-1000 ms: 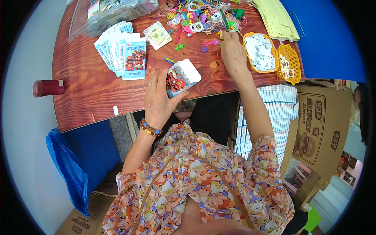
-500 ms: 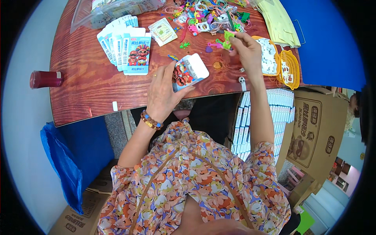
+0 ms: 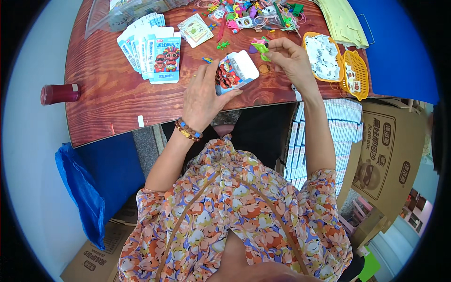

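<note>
My left hand (image 3: 203, 96) is wrapped round a small blue and white cardboard box (image 3: 230, 79) with red cartoon figures, its end flap standing open toward the right. To the right of the box, my right hand (image 3: 292, 63) pinches a small green plastic toy (image 3: 261, 49) between thumb and fingers. The toy's exact kind is hard to make out. Left of the box lies a fanned stack of flat blue cartons (image 3: 165, 58). A pile of small colourful plastic trinkets (image 3: 256, 16) spreads beyond both hands.
Printed cards (image 3: 195, 30) lie near the cartons. Yellow baskets (image 3: 355, 77) with white paper pieces stand at the right, below yellow sheets (image 3: 339, 21). A dark red bottle (image 3: 60, 94) lies at the left table edge. Packed white boxes (image 3: 324, 141) fill a carton below the table.
My right hand has brought the green toy left and slightly down, closer to the box. The left hand still holds the box, and the whole view has shifted slightly.
</note>
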The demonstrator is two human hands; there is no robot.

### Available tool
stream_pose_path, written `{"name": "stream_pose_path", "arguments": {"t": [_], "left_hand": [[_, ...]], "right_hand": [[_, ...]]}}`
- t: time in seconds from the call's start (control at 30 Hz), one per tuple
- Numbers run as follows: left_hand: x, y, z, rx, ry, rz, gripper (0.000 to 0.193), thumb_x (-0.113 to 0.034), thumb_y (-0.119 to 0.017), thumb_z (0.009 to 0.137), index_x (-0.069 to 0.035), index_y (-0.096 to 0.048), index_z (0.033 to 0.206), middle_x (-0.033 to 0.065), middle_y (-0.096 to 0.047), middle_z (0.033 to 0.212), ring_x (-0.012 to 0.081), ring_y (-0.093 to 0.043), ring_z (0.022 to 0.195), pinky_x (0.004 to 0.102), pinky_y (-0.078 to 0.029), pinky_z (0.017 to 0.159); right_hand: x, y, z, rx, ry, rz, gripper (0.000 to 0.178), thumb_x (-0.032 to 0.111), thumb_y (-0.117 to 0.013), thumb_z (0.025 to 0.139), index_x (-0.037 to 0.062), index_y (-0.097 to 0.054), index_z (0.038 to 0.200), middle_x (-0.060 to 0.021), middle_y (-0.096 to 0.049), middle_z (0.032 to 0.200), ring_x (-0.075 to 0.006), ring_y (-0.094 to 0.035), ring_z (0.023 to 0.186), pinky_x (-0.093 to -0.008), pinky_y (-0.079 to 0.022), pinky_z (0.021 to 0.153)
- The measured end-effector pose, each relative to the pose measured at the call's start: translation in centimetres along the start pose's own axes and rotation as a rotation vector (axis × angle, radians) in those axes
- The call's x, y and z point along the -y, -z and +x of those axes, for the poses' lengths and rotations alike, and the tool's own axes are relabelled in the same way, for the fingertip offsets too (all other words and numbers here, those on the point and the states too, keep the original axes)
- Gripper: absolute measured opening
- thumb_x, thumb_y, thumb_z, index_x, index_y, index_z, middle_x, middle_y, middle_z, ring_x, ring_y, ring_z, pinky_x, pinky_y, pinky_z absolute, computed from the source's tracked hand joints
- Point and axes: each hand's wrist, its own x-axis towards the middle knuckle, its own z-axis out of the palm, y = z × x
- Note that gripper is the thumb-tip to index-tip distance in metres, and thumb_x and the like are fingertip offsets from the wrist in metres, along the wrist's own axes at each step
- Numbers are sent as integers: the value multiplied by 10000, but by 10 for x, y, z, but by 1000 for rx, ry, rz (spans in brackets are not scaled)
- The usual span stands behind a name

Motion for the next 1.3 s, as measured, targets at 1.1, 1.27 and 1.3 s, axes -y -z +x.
{"name": "stream_pose_path", "arguments": {"t": [1.1, 1.27, 1.3], "left_hand": [[-1, -1, -4, -40, -48, -41, 814, -289, -871, 704, 6, -479, 1354, 197, -569, 1150, 375, -596, 1046, 457, -508, 853], [7, -3, -4, -99, -31, -34, 811, -270, -875, 699, 19, -478, 1345, 204, -569, 1140, 387, -595, 1030, 459, -509, 852], [6, -4, -4, -96, -32, -38, 811, -270, -875, 699, 19, -478, 1345, 204, -569, 1140, 387, -595, 1030, 459, -509, 852]], "right_hand": [[58, -53, -2, 260, 390, -1141, 227, 174, -586, 910, 62, -670, 1088, -129, -698, 839, -314, -684, 798, -448, -514, 713], [54, -41, -22, 112, 421, -849, 183, 168, -675, 892, 57, -690, 1037, -109, -685, 824, -256, -678, 741, -377, -514, 664], [51, -40, -25, 114, 412, -900, 173, 162, -676, 891, 53, -691, 1025, -107, -681, 828, -254, -672, 728, -374, -513, 661]]}}
